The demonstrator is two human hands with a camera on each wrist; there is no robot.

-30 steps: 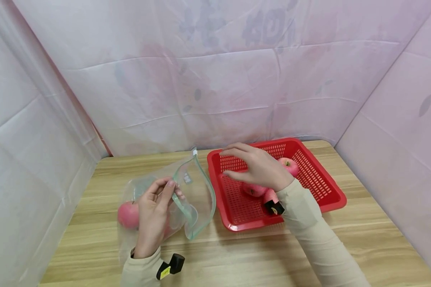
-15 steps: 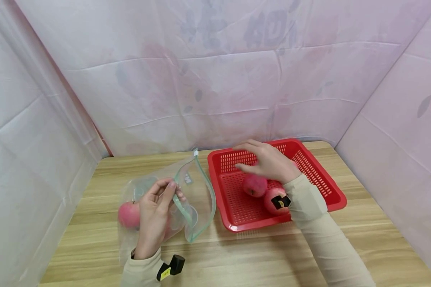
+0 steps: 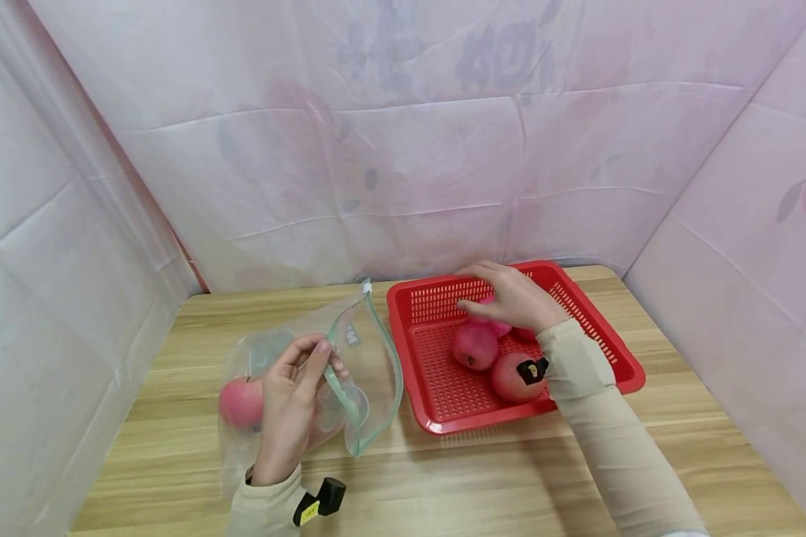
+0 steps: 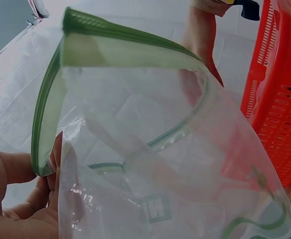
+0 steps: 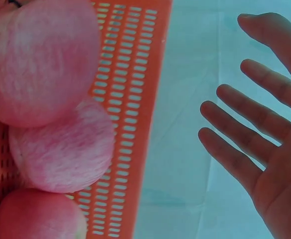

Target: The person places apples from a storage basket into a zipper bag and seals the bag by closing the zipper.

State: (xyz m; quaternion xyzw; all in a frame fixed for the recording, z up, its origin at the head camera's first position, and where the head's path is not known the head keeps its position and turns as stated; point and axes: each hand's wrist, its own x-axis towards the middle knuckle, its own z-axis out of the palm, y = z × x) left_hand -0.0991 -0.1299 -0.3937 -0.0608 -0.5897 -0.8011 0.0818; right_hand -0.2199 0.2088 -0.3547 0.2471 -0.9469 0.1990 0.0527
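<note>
My left hand pinches the green-edged mouth of a clear zip bag between thumb and fingers. The bag's mouth gapes toward the basket, and a pink-red apple lies inside, partly behind the hand. In the left wrist view, the fingers grip the bag's side beside its green zip strip. My right hand hovers over the red basket, fingers spread and holding nothing. Below it are several apples, some partly covered by the hand. In the right wrist view, the apples sit apart from the outstretched fingers.
The wooden table carries both bag and basket, the basket standing right of the bag. Pale printed cloth hangs behind and at both sides. A black wrist strap on the right sleeve overlaps one apple.
My right hand has drifted right and slightly back over the basket, uncovering more of the front apples. The left hand and the bag have stayed nearly still.
</note>
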